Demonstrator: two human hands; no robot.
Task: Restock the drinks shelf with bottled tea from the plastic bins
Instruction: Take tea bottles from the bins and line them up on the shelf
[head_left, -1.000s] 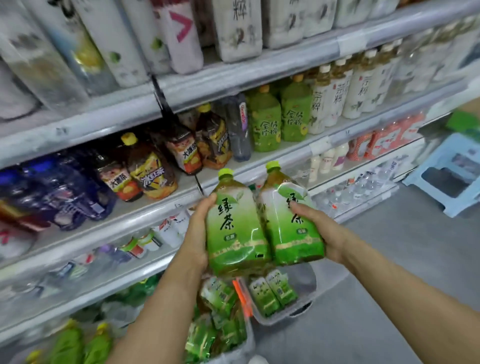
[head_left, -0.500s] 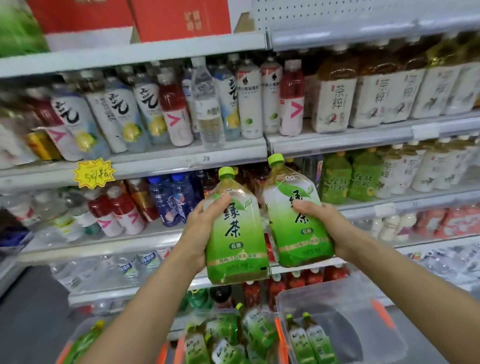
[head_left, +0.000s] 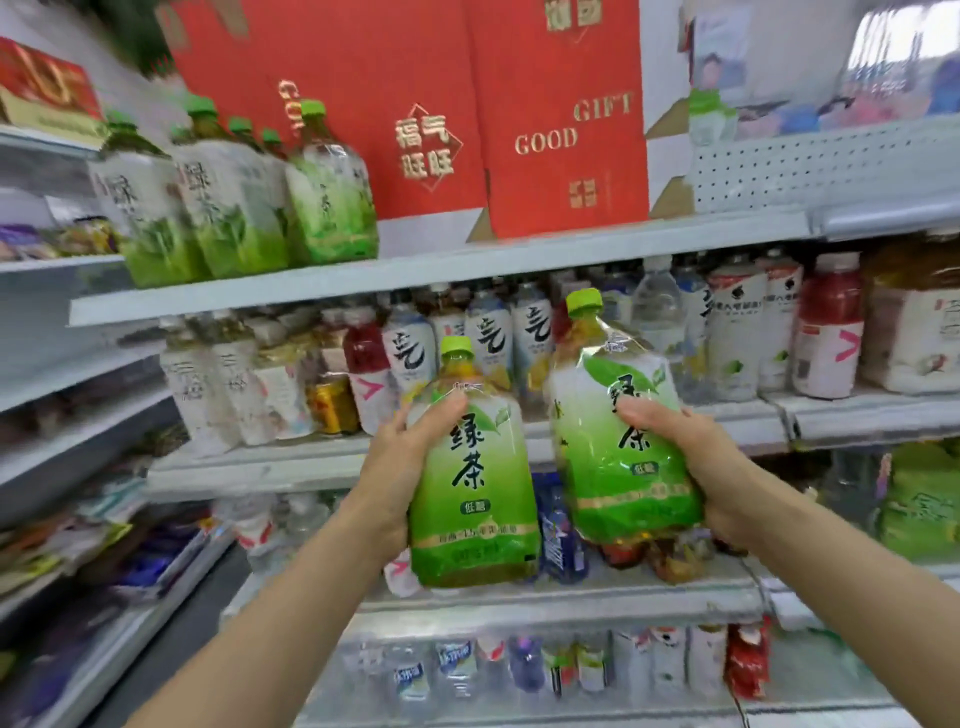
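The left hand (head_left: 402, 467) grips the left green tea bottle (head_left: 472, 467) by its side, thumb across the label. The right hand (head_left: 691, 467) grips the right green tea bottle (head_left: 618, 441), which is tilted slightly left and held higher. Both bottles are raised side by side, close but apart, in front of the middle shelf (head_left: 727, 421) of assorted drinks. On the upper shelf (head_left: 415, 270) stands a row of matching green tea bottles (head_left: 234, 202), with red gift boxes (head_left: 467, 104) just beside them to the right.
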